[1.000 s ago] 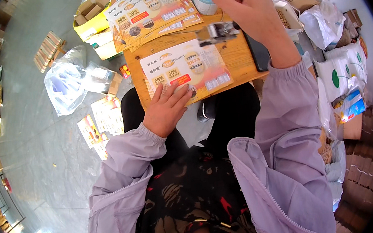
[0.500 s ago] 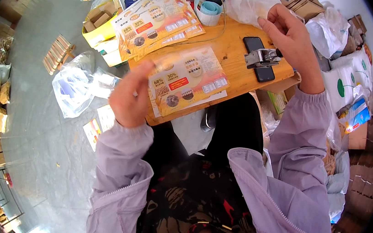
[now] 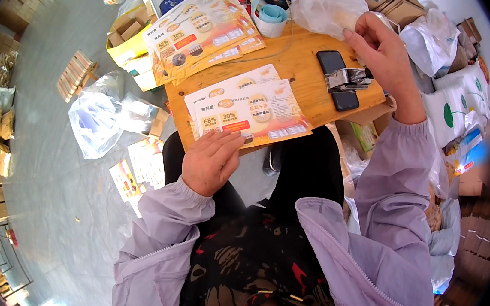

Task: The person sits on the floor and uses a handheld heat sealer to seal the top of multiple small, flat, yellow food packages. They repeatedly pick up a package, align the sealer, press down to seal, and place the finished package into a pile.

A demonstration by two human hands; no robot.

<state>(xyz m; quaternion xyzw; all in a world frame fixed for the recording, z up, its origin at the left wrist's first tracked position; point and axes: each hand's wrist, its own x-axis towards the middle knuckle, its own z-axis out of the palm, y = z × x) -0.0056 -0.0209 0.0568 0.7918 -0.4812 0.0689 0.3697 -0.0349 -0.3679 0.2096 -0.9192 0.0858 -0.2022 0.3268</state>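
Printed orange-and-white sheets (image 3: 275, 101) lie in a small pile near the front edge of the wooden table (image 3: 298, 59). My left hand (image 3: 213, 162) rests on their lower left, fingers stretched out. My right hand (image 3: 385, 61) is raised at the table's right, thumb and fingers curled together; whether anything is between them I cannot make out. Just below it, a metal tool with a black knob (image 3: 342, 81) lies across a black phone (image 3: 331, 59). Behind, more of the same printed sheets (image 3: 201, 34) are stacked at the back left.
At the back stand a cup with a blue roll (image 3: 272, 23), a crumpled clear bag (image 3: 322, 8) and a yellow box (image 3: 128, 33). Plastic bags (image 3: 93, 122) and a striped stool (image 3: 73, 73) are on the left floor; white sacks (image 3: 451, 105) are piled right.
The metal tool, airborne and blurred earlier, rests on the phone. My right hand has come down to the right. My left hand lifted, then returned to the sheets, whose upper ones shifted.
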